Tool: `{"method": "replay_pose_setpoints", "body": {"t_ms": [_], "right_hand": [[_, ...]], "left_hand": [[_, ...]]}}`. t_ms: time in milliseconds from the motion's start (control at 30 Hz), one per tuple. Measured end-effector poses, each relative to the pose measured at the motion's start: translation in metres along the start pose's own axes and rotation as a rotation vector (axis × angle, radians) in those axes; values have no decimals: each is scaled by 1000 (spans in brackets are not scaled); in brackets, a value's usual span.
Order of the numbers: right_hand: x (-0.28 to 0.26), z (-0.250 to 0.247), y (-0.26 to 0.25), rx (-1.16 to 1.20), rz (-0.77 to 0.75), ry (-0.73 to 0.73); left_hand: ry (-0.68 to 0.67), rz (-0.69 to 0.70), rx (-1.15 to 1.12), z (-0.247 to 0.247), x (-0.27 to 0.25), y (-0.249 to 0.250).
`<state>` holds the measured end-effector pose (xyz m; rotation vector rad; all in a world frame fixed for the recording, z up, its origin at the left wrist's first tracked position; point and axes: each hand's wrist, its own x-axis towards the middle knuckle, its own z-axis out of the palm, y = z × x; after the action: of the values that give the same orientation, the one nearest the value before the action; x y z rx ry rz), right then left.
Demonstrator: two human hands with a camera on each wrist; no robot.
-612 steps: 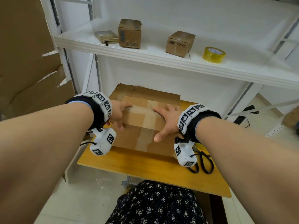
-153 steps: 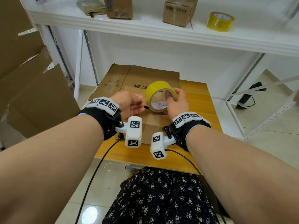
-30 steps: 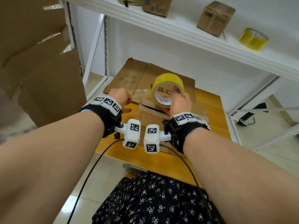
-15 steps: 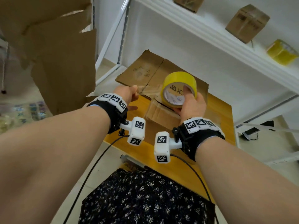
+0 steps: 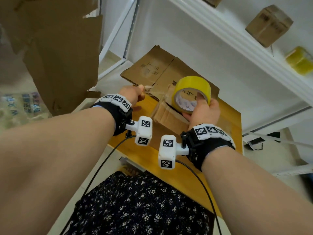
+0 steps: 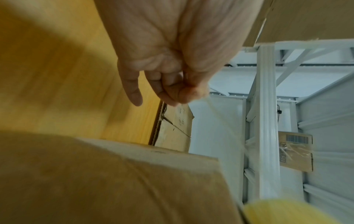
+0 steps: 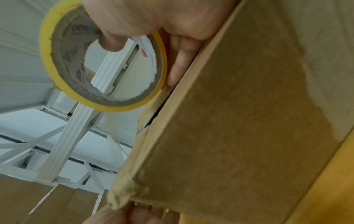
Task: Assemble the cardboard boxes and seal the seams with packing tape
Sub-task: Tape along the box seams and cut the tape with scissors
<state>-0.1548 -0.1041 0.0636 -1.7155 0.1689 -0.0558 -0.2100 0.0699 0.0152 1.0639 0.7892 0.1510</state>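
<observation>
Right hand (image 5: pixel 202 108) clamped on yellow tape roll (image 5: pixel 193 89): thumb hooked through the core, fingers curled round the outer rim. Roll held on edge over the top of the cardboard box (image 5: pixel 166 116), at 1 o'clock from the box centre. Versus 0.5 s ago: roll much the same relative to the box, grip unchanged.

Left hand (image 5: pixel 133 95) pinching the free end of the tape strip (image 6: pixel 220 119) between thumb and curled fingertips; little finger (image 6: pixel 132 89) straight, apart from the rest. Hand at 10 o'clock from the box, beyond its left edge. Strip drawn taut from pinch to roll across the box top, same as 0.5 s ago.

Box on wooden table (image 5: pixel 171 167), top flap seam gaping dark under the roll. Flattened carton (image 5: pixel 160 70) at 12 o'clock behind the box. Second tape roll (image 5: pixel 299 61) and small sealed box (image 5: pixel 269 25) on white shelf (image 5: pixel 237 41), 2 o'clock. Versus 1.0 s ago: view tilted further left, shelf items nearer the right frame edge.
</observation>
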Motion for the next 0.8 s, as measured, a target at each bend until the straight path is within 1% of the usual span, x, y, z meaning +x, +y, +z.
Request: {"method": "replay_pose_setpoints", "body": {"t_ms": [67, 167, 367, 500, 800], "right_hand": [[-1, -1, -1, 9, -12, 6], [0, -1, -1, -6, -22, 11], [2, 0, 4, -118, -95, 47], [4, 0, 5, -124, -94, 40], [7, 2, 6, -169, -101, 47]], "left_hand": [[-12, 15, 18, -7, 1, 1], [-15, -8, 47, -10, 1, -2], [32, -139, 138, -6, -1, -10], [-8, -171, 124, -7, 0, -16], [-7, -207, 110, 7, -4, -25]]}}
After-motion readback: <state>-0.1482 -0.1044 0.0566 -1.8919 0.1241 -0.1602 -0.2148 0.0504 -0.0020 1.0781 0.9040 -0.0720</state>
